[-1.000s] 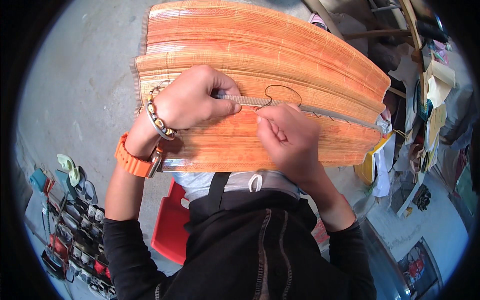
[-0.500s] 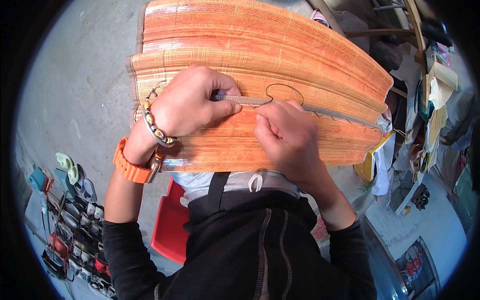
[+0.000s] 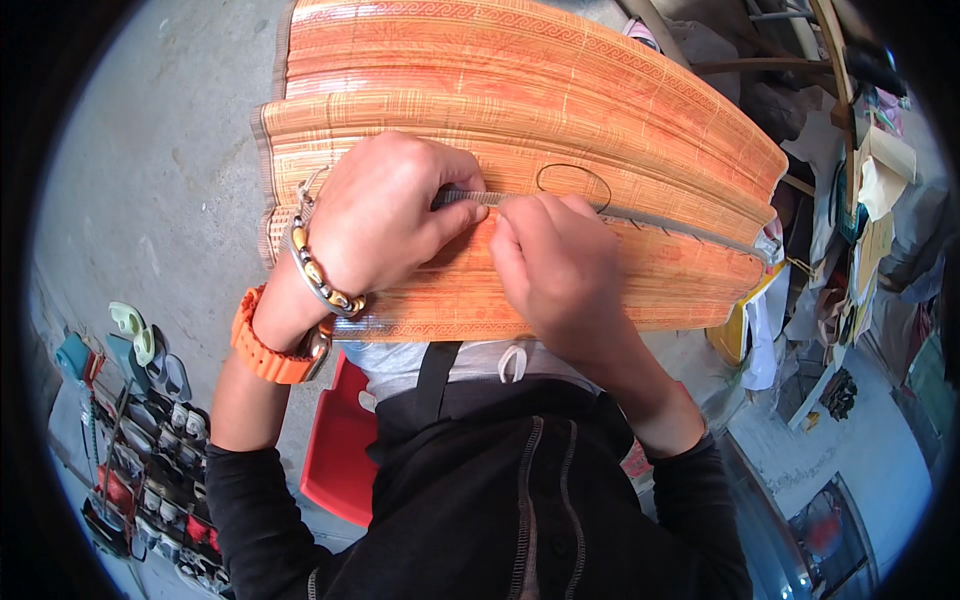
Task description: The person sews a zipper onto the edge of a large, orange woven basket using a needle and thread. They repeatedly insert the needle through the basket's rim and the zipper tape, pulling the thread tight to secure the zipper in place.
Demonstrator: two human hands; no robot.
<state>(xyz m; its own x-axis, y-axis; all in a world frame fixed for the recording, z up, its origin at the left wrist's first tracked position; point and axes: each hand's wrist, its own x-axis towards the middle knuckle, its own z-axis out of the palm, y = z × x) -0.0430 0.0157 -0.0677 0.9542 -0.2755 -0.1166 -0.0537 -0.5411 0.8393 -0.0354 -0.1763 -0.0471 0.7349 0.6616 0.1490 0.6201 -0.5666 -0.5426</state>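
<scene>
An orange-brown patterned bamboo mat (image 3: 500, 130) lies folded across my lap, its folds running left to right. A narrow grey edging strip (image 3: 680, 233) runs along the middle, with dark slanted stitches on its right part. My left hand (image 3: 385, 215) is closed, pinching this strip between thumb and forefinger. Close to its right, my right hand (image 3: 562, 265) is also closed, fingertips at the strip. Whatever those fingers hold is hidden behind them. A dark thread (image 3: 575, 166) loops up from behind my right hand and over the mat.
Under me is a red plastic stool (image 3: 338, 455). Many shoes (image 3: 165, 470) fill a rack at the lower left, beside pale green slippers (image 3: 135, 330). Papers (image 3: 880, 175) and cloths crowd the right side around a wooden frame (image 3: 835, 70). Grey concrete floor (image 3: 170, 190) lies at left.
My right hand has moved slightly left, closer to my left hand's fingertips. The thread loop has shifted and now stands rounder. My left hand still pinches the strip.
</scene>
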